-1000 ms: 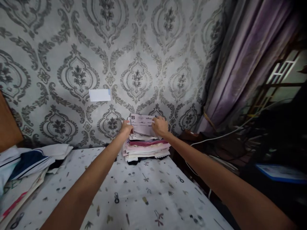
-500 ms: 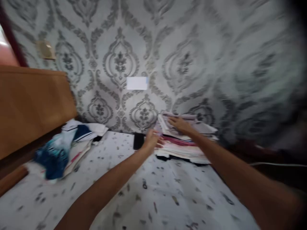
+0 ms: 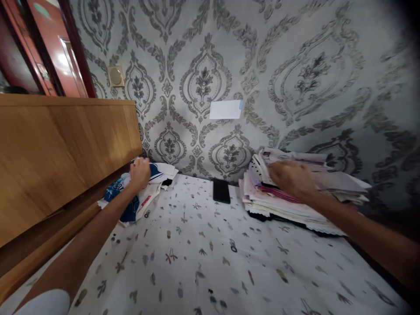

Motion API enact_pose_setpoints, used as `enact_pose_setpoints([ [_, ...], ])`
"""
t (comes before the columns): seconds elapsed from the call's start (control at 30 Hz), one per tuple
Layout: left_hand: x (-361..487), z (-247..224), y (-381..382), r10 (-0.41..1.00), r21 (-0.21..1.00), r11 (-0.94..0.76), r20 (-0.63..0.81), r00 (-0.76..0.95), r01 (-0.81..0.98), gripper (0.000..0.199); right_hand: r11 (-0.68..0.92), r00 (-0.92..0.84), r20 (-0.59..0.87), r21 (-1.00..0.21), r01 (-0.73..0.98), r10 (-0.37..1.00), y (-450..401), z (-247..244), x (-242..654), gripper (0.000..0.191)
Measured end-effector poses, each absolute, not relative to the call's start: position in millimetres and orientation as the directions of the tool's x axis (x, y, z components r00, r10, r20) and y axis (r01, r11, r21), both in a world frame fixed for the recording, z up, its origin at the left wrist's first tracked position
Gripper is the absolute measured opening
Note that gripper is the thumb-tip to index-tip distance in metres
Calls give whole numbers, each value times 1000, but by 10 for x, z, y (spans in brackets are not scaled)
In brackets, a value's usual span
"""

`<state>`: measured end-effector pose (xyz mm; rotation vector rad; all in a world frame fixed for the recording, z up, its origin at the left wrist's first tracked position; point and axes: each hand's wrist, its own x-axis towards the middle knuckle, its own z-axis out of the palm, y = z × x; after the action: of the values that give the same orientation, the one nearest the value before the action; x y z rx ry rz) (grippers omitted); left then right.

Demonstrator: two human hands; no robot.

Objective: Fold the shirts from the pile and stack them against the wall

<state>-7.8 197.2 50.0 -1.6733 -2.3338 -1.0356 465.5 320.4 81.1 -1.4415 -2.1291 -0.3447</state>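
Note:
My left hand (image 3: 140,171) is at the loose clothes on the left, its fingers curled closed on the blue-and-white garment (image 3: 129,213); the fingertips are hidden behind the hand. Dark navy cloth with white stripes lies just right of it. On the right, my right hand (image 3: 290,177) rests over the top of a stack of folded clothes (image 3: 278,205). Its fingers are loosely bent over the pale folded cloth and slightly blurred; nothing shows lifted in them. White, pink, lilac and black layers show along the stack's front edge.
A black phone (image 3: 221,191) lies on the patterned bedsheet (image 3: 197,245) between the two piles. At the left stands a wooden board (image 3: 72,153). Patterned wallpaper (image 3: 203,87) rises behind, bearing a white card (image 3: 225,109) and a round switch (image 3: 116,76).
My left hand has moved from beside the folded stack to the loose clothes on the left. My right hand remains over the stack. The camera view has turned left.

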Motion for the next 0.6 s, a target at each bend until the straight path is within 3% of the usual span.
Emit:
enact_pose_setpoints([
  [0.1,-455,570,1855,700,498,371,405,-588,784,34,559,-435,512,-110,822,741,2584,551,4420,31],
  [0.17,-594,615,1782,698,548,398,339,-630,736,25,663,-510,462,-267,700,725,2120,331,4260,29],
  [0.23,-592,692,1724,729,583,332,339,-594,741,14,657,-507,418,-502,563,754,1702,128,4102,25],
  [0.3,-411,790,1656,768,610,213,379,-517,763,12,532,-493,308,-735,419,814,1383,-4,3935,28],
  [0.4,185,873,1417,845,629,-7,419,-331,777,12,140,-519,27,-974,180,855,1099,-31,3671,45],
  [0.47,708,828,1110,905,642,-176,403,-133,746,9,-164,-534,-127,-986,-22,836,984,11,3536,58],
  [0.5,966,775,917,919,671,-343,385,87,658,11,-277,-540,-170,-953,-122,824,931,25,3497,62],
  [0.6,1581,553,299,782,724,-544,253,570,425,14,-443,-526,-236,-841,-311,817,738,-24,3535,62],
])
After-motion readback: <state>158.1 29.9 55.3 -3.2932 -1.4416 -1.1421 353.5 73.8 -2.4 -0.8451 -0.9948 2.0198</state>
